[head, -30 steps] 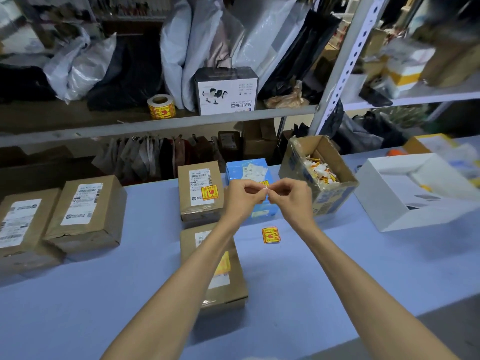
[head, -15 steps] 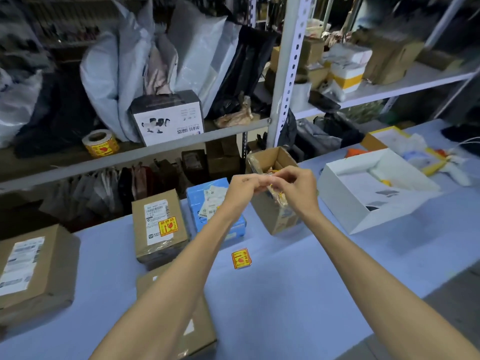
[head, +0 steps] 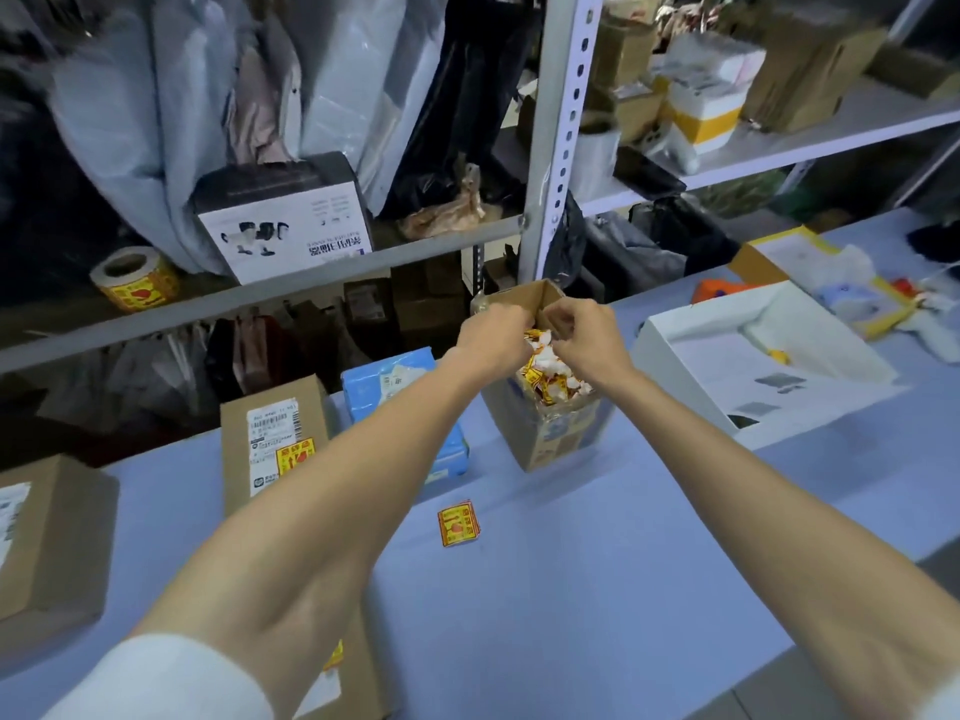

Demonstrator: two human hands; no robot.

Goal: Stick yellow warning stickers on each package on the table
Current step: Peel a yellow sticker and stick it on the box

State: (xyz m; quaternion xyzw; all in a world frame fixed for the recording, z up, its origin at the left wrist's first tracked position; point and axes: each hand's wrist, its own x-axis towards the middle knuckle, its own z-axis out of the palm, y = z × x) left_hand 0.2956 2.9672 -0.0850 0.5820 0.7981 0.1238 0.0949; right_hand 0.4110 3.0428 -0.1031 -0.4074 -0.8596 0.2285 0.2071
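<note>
Both my hands hover over an open cardboard box (head: 545,433) full of yellow and white sticker scraps. My left hand (head: 493,337) has its fingers curled, with a small yellow sticker piece at the fingertips. My right hand (head: 584,335) curls its fingers just above the scraps; what it holds is hidden. One loose yellow warning sticker (head: 458,524) lies on the blue table (head: 597,589). A brown package (head: 270,407) carries a yellow sticker (head: 295,456). A blue package (head: 395,392) lies beside it. Another brown package (head: 358,683) sits under my left arm.
A further brown package (head: 52,537) lies at the far left. A roll of yellow stickers (head: 136,278) stands on the shelf behind. An open white box (head: 753,366) and cluttered items occupy the table's right side. A metal shelf post (head: 561,148) rises behind the scrap box.
Both hands moved from above the blue package rightward and forward to over the scrap box, and have parted slightly. The view swung right.
</note>
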